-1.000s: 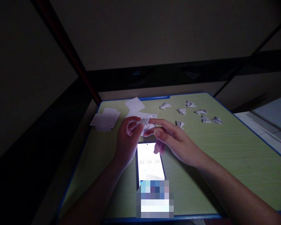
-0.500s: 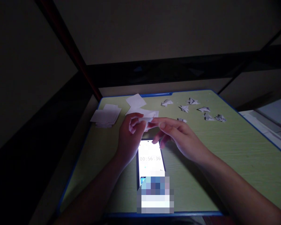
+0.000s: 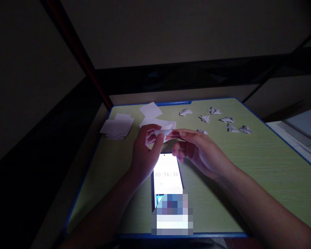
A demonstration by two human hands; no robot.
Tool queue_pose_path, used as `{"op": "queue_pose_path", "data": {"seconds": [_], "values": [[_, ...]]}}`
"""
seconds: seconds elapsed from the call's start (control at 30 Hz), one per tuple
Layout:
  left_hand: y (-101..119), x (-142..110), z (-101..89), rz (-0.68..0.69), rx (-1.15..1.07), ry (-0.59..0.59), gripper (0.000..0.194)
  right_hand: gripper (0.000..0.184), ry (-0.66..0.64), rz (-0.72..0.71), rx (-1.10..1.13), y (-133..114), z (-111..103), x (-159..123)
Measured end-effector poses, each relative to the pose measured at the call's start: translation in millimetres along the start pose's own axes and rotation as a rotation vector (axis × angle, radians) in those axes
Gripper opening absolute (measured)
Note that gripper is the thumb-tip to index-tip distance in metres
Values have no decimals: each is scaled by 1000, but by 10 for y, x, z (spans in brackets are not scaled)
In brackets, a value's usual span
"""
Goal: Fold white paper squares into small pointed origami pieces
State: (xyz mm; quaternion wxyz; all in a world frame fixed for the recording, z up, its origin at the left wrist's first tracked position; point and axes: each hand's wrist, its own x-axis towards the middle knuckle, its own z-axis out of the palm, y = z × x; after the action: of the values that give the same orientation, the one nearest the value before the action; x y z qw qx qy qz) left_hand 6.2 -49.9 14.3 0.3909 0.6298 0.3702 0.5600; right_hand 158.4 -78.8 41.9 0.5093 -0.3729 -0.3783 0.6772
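Note:
A small piece of folded white paper (image 3: pixel 163 132) is held up above the table, over the top end of a lit phone. My left hand (image 3: pixel 145 152) pinches it between thumb and fingers from the left. From the right, my right hand (image 3: pixel 203 148) has its thumb and forefinger closed at the paper's right end, while its other fingers curl below. The fingertips partly cover the paper, so its exact folds are hard to make out. Beneath both hands lies the phone (image 3: pixel 167 181), its bright screen reading 00:56:36.
The green table (image 3: pixel 248 180) has a blue edge. A stack of white paper (image 3: pixel 116 128) lies at the left, and loose sheets (image 3: pixel 150 110) lie behind my hands. Several small folded paper figures (image 3: pixel 226 119) are scattered at the back right. A dark wall stands behind.
My right thumb has slid forward along the forefinger towards the paper, and the lower right fingers have curled in. My left hand keeps its pinch, almost still.

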Motion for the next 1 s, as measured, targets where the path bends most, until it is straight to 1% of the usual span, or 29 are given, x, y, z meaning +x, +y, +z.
{"op": "queue_pose_path", "data": {"seconds": [0.2, 0.37, 0.47, 0.53, 0.7, 0.93, 1.0], "values": [[-1, 3, 16, -10, -26, 29, 16, 18, -6, 29, 79, 8, 21, -3], [-29, 3, 23, -25, -33, 30, 18, 15, 50, 45, 106, 14, 41, -2], [-49, 2, 22, -62, -28, 23, 20, 11, 103, 32, 114, 24, 49, 8], [-54, 3, 18, -81, -19, 9, 19, 12, 118, 24, 117, 35, 48, 12], [-45, 16, 13, -78, -25, 13, 13, 17, 100, 10, 118, 54, 34, 12], [-30, 36, 6, -103, -40, 24, 13, 20, 91, 20, 140, 60, 50, 16], [-20, 42, 0, -118, -31, 34, 13, 21, 79, 13, 116, 65, 44, 15]]}}
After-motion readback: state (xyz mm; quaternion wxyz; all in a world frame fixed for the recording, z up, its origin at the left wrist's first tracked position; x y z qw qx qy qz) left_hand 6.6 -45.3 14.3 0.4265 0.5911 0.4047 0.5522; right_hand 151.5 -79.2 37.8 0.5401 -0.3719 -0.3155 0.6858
